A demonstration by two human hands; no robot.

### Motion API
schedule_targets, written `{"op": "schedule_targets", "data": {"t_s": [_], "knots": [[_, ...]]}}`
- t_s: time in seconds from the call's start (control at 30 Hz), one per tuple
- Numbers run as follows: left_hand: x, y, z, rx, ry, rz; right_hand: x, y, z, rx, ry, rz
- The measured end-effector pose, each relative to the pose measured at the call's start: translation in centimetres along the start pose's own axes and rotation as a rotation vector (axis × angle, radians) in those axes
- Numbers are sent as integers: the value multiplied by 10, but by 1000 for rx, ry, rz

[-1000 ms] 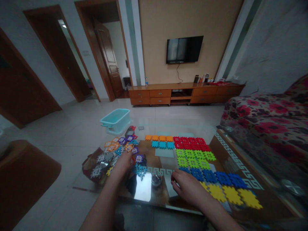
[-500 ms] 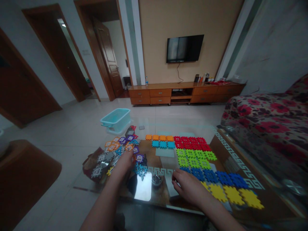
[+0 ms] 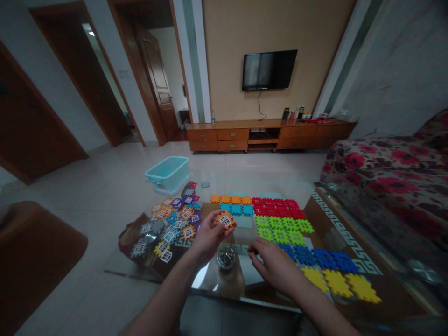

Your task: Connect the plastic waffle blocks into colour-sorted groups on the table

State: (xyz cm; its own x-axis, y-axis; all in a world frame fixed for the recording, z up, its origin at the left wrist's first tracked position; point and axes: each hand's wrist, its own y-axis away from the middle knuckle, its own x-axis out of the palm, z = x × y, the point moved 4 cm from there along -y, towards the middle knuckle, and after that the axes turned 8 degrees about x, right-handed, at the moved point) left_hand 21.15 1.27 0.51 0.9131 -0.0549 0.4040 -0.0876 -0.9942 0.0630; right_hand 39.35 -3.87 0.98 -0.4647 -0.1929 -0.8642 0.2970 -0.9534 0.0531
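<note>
Between the thumb and fingers of my left hand (image 3: 207, 239) is an orange puzzle tile (image 3: 226, 220) with a white window insert, lifted above the glass table (image 3: 245, 261). My right hand (image 3: 271, 263) hovers over the table beside the blue tiles (image 3: 304, 255), its fingers loosely bent, thumb apart, nothing visible between them. To the left lies a mixed heap of interlocking tiles (image 3: 171, 235) in orange, purple, grey, yellow and light blue, many with white window inserts. Sorted by colour at the right are red tiles (image 3: 278, 208), green tiles (image 3: 283, 230) and yellow tiles (image 3: 338, 283).
Rows of orange tiles (image 3: 231, 200) and light blue tiles (image 3: 237, 209) lie at the table's far side. A turquoise plastic bin (image 3: 168, 173) stands behind the heap. A brown stool (image 3: 45, 247) is at left, a flowered sofa (image 3: 378, 161) at right.
My left hand has moved right from the heap, now with the orange tile raised in it. A light blue piece near the heap's right side no longer shows there. My right hand stays nearly still.
</note>
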Motion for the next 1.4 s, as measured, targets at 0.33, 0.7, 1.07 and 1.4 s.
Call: {"op": "schedule_targets", "data": {"t_s": [0.33,0.7,1.07,1.4], "knots": [[13,17,8,-34,-107,76,-8,-9,3,90,-476,-187],[21,20,4,-16,-174,121,-8,-17,-1,253,-891,-54],[12,13,11,-58,-218,103,-20,-5,5,-35,-361,-329],[7,10,14,-46,-516,319,-18,-2,0,-113,-55,-296]]}}
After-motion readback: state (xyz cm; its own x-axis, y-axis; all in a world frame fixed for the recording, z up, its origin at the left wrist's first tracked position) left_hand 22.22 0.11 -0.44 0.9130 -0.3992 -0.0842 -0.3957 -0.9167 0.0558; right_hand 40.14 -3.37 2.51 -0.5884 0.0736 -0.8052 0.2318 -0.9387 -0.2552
